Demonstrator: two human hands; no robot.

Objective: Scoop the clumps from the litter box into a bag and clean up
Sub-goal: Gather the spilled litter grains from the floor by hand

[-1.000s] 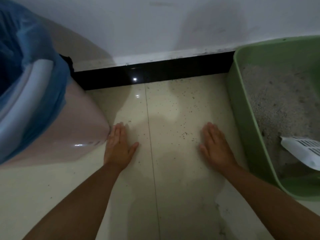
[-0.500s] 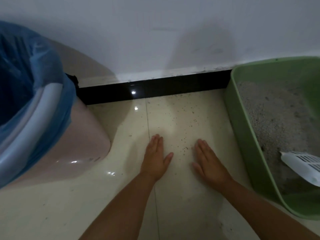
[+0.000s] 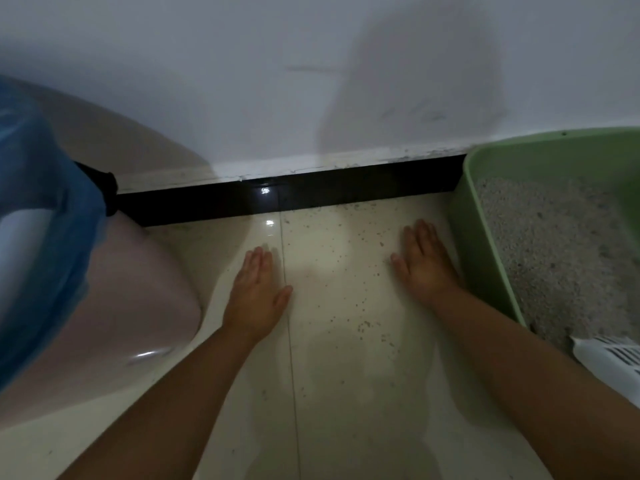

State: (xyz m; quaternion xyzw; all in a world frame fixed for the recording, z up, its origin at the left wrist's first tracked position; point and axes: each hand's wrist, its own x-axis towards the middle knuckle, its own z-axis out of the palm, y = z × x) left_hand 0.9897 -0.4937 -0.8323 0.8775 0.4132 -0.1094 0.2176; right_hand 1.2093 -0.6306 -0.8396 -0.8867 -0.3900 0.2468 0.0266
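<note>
- Two hands lie flat on the tiled floor [image 3: 346,393], palms down, and they are now well apart; half a second ago they sat close together near the middle of the tile.
- Left hand [image 3: 258,296] rests just left of the grout line, near the pink bin [image 3: 138,289], with its fingers straight and pressed together and the thumb angled out to the right.
- Right hand [image 3: 424,263] rests just beside the green litter box [image 3: 485,258], fingers straight and only slightly parted, holding nothing.
- Between them lie the scattered grains [image 3: 360,271] of spilled litter, thickest towards the right hand and up by the black skirting [image 3: 311,195].
- My reading: the hands have drawn in and opened out again, which looks like a repeated sweeping stroke to gather the grains into one heap. That would put the work in the clean-up part of the task, though the grains are not yet collected.
- Compared with a second ago, the spacing is much the same, but the right hand now sits closer to the box wall and nearer the skirting.
- White scoop [image 3: 613,358] lies inside the box at its near end, on the grey litter [image 3: 554,244], untouched by either hand.
- Blue bag [image 3: 52,237] lines the bin at far left, its mouth mostly out of view, so I cannot tell what it already holds.
- Whether any clumps remain in the box cannot be told from here.
</note>
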